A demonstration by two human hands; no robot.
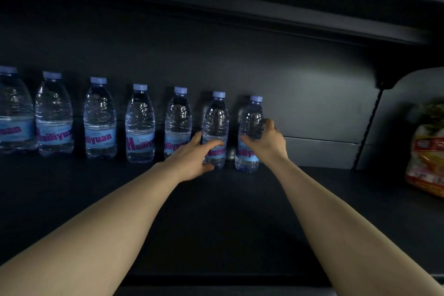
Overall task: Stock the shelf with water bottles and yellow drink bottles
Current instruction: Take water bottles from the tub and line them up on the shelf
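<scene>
Several clear water bottles with blue caps and blue labels stand upright in a row along the back of a dark shelf [216, 211]. My left hand [194, 158] is wrapped around the lower part of the second bottle from the right [216, 122]. My right hand [266, 142] grips the rightmost bottle [251, 118] at its middle, fingers behind it and thumb in front. Both bottles stand on the shelf board. No yellow drink bottles are in view.
A yellow and red snack bag [427, 161] lies at the far right beyond a shelf divider [367, 127]. The upper shelf [288, 14] hangs low overhead. Bare shelf board runs in front of the row and to the right of the last bottle.
</scene>
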